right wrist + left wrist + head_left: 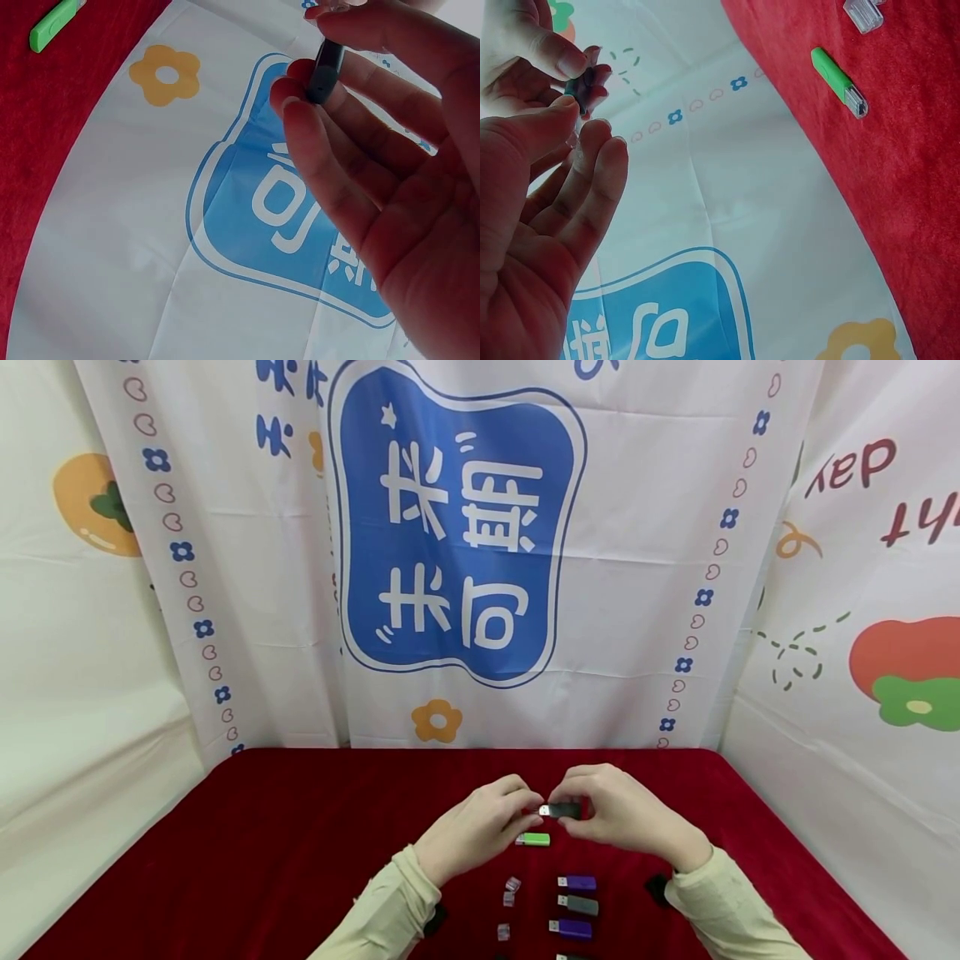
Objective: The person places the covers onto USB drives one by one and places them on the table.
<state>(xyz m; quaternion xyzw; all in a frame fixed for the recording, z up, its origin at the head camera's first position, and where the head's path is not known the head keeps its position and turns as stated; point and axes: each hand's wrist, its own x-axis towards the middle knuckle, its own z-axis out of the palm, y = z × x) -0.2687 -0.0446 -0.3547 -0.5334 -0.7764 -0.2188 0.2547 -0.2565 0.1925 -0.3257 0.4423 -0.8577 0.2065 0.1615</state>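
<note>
My right hand (618, 810) pinches a dark USB stick (566, 811) by its body, its metal plug pointing left. Facing it, my left hand (480, 827) has thumb and fingertips right at the plug end. A small clear cap (573, 139) shows between the left fingertips in the left wrist view, mostly hidden by them. The right wrist view has the dark stick (327, 71) between the right thumb and fingers. Just below the hands, a green USB stick (534, 839) lies on the red cloth, its plug end toward the left.
On the red cloth (262, 860), purple USB sticks (576, 882) and a grey one (579, 905) lie in a column, with another cut off at the bottom edge. Several clear caps (508, 899) lie left of them. Printed white curtains (637, 568) enclose the table's back and sides.
</note>
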